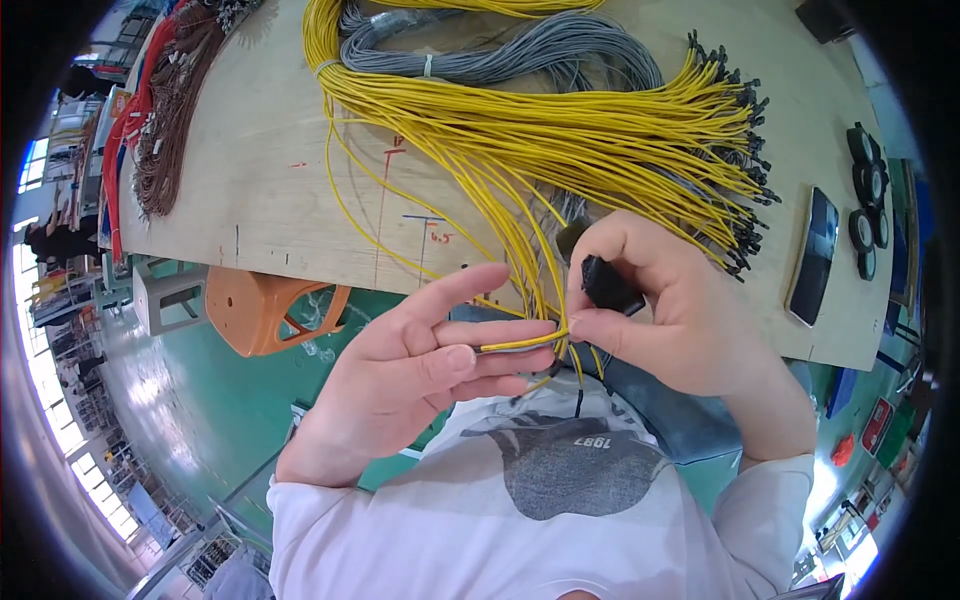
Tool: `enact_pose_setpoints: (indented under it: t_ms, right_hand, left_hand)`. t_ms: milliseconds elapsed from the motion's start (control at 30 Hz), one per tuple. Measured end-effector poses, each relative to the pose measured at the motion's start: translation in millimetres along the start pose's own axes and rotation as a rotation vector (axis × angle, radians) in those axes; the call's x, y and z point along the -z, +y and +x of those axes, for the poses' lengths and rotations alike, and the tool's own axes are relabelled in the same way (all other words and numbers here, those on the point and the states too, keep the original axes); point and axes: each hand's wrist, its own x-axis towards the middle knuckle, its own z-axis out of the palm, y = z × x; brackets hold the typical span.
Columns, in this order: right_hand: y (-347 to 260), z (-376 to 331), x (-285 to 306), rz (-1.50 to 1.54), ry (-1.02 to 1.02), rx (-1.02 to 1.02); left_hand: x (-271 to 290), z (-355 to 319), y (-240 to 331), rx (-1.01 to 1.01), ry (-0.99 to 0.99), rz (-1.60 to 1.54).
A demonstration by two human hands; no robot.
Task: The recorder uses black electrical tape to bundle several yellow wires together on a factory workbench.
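Note:
A thin yellow cable (510, 345) with a grey one beside it lies across the fingers of my left hand (400, 365), pinned there by the thumb. My right hand (675, 310) curls around a black roll of tape (611, 285), while its thumb and fingertip press on the yellow cable close by. A dark flap (572, 240) shows next to the right index finger; I cannot tell whether it is loose tape. Behind both hands, several yellow cables hang over the table edge from a large yellow cable bundle (540, 125) with black ends.
A grey cable bundle (510, 50) lies at the back of the wooden table (260, 170). To the right are a phone (812, 255) and several black tape rolls (863, 230). Red and brown cables (175, 110) hang at the far left, above an orange stool (240, 310).

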Motion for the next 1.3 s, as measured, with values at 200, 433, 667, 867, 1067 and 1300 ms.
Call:
enact_pose_setpoints:
  t_ms: [200, 433, 667, 867, 1067, 1300]
  right_hand:
    - [-0.4, -5.8, -3.5, -0.231, 0.101, 0.135]
    - [8.9, -6.2, -5.6, -0.248, 0.141, 0.170]
    - [6.6, -5.1, -3.7, -0.347, 0.108, 0.215]
    - [6.3, -5.6, -1.7, -0.318, 0.127, 0.228]
    - [10.3, -6.8, -2.6, -0.245, 0.207, 0.206]
    - [8.4, -7.0, -1.3, -0.237, 0.211, 0.208]
  left_hand:
    - [-1.8, 1.5, 0.4, 0.048, -0.009, -0.220]
    - [-3.0, 1.3, -2.7, 0.019, -0.050, -0.202]
    - [-6.0, 1.6, -1.2, 0.044, 0.000, -0.151]
    - [-3.6, 3.2, 1.3, 0.074, -0.009, -0.144]
    - [-3.0, 4.2, 1.2, 0.052, -0.053, -0.302]
    - [-9.5, 4.4, 1.5, 0.030, -0.034, -0.108]
